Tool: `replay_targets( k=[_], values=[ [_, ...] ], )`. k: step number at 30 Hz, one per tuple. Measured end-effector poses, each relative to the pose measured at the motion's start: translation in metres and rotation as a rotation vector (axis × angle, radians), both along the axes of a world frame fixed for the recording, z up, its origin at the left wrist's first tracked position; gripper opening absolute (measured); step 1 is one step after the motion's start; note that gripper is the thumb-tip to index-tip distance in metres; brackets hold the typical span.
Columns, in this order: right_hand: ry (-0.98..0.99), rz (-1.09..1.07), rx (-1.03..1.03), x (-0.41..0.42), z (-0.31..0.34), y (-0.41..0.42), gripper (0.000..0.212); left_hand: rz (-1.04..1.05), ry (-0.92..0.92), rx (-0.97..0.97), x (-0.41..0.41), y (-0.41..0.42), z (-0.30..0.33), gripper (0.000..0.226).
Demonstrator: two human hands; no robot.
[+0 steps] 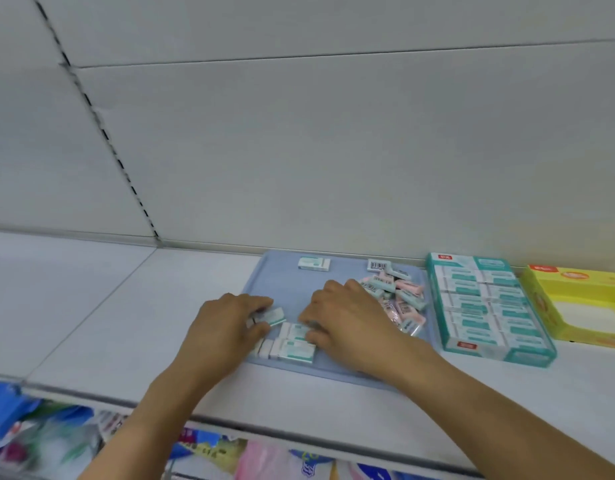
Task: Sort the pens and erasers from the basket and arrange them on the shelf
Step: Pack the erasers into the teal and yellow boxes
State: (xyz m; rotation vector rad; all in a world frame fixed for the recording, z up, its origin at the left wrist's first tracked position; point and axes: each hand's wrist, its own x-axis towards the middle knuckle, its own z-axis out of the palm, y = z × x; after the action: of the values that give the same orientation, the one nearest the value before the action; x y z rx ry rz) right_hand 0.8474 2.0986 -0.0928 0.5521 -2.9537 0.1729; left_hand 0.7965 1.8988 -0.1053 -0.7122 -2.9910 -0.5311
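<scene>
**Lining up erasers on the blue tray**

While you work at the white shelf [126, 323], which fills the lower half of the frame, the blue tray [281, 282] at lower centre serves as your sorting ground, its flat floor letting small pieces slide into rows. To the right of it stands the teal display box [486, 306], packed tight with boxed erasers, and at the far right edge a yellow carton [576, 306] with a cut-out window. No basket and no pens appear anywhere in view.

Your right hand [347, 320] lies low over the tray's middle, fingers curled down onto the row of white-and-teal erasers [292, 344] at the near edge, seemingly to steady or nudge them square; whether it actually pinches one, you cannot tell from here. Your left hand [226, 323] pinches a single eraser [273, 315] between thumb and fingers, held just left of that row, probably ready to join it.

Behind your right hand sits the loose heap of pink and teal erasers [399, 299], unsorted. Two strays, one teal-labelled [314, 264] and one barcode-up [378, 265], rest near the tray's far edge.
</scene>
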Motion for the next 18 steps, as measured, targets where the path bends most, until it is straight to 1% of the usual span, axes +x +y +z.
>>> replay_targets(
  k=[3,4,6,8,11,12,14,18],
  values=[
    [-0.044,-0.034,0.067,-0.008,0.0,-0.01,0.021,-0.014,-0.001,0.017,-0.007,0.006,-0.002,0.044],
    [-0.066,-0.041,0.062,-0.011,0.0,-0.01,0.018,-0.015,0.002,0.008,-0.009,0.008,-0.003,0.046],
    [-0.124,-0.059,0.03,-0.014,0.003,-0.011,0.011,-0.015,0.013,-0.018,-0.013,0.011,-0.005,0.048],
    [-0.174,-0.076,-0.032,-0.015,0.008,-0.011,0.014,0.011,0.018,-0.021,-0.016,0.014,-0.006,0.049],
    [-0.158,-0.093,-0.074,-0.012,0.01,-0.011,0.011,0.101,0.032,0.029,-0.015,0.02,-0.005,0.049],
    [-0.134,-0.103,-0.074,-0.01,0.01,-0.01,0.011,0.131,0.031,0.078,-0.014,0.022,-0.004,0.047],
    [-0.086,-0.15,-0.117,-0.004,0.009,-0.004,0.013,0.177,-0.01,0.241,-0.012,0.029,-0.001,0.038],
    [0.027,-0.227,-0.342,0.008,0.014,0.024,0.009,0.193,-0.202,0.656,-0.004,0.053,0.007,0.021]
  ],
)
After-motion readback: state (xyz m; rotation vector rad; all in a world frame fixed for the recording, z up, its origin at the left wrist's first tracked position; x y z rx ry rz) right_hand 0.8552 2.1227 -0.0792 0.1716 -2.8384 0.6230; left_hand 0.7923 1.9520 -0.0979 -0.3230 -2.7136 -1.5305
